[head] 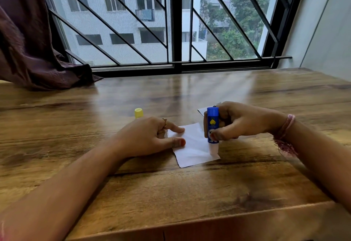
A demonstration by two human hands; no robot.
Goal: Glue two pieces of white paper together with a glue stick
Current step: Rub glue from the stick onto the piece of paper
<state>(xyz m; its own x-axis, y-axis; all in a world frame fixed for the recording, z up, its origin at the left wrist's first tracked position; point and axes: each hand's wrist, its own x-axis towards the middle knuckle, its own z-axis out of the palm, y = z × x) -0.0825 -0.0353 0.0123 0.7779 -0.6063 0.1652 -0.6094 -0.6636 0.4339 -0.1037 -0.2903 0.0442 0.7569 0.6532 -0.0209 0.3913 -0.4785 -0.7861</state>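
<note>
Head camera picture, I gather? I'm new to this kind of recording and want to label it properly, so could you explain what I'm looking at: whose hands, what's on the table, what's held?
There is no machine here. A person wears one wide-angle camera on the head, so you look forward and down at their own two bare hands over a wooden table by a window.

The left hand presses a piece of white paper flat with thumb and a finger. The right hand grips a blue glue stick upright, its white tip down on that paper. A second paper peeks out behind the right hand. The yellow cap stands behind the left hand.
</note>
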